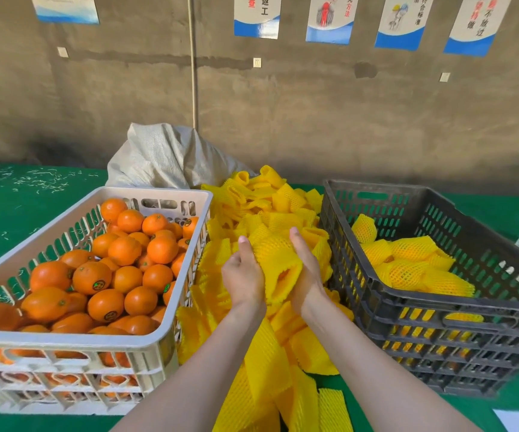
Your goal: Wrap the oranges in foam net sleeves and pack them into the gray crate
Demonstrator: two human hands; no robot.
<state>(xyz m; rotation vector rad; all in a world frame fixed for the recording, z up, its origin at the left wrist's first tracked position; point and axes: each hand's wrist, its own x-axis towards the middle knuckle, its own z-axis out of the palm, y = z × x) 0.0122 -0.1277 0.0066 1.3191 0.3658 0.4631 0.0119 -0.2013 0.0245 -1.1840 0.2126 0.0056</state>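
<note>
Where the green worktop (18, 207) carries two crates, bare oranges (105, 275) are held in the white crate (64, 339), sleeved oranges (407, 272) in the gray crate (439, 322). Over the sleeve pile (270, 363) between them, one foam net sleeve (278, 260) is gripped by the left hand (244, 283) and right hand (307, 272), fingers curled round it.

The oranges (91, 277) at 9 o'clock have smooth, shiny skin. Their white crate (64, 341) is hard, smooth plastic. The foam net sleeves (283, 201) at 12 o'clock are soft, bumpy foam mesh, not shiny. The gray crate (407, 319) at 3 o'clock is dull, dusty plastic. The sack (164, 154) behind is rough and woven. The green table cover (18, 207) looks like matt cloth. The wall (314, 120) is rough.
</note>
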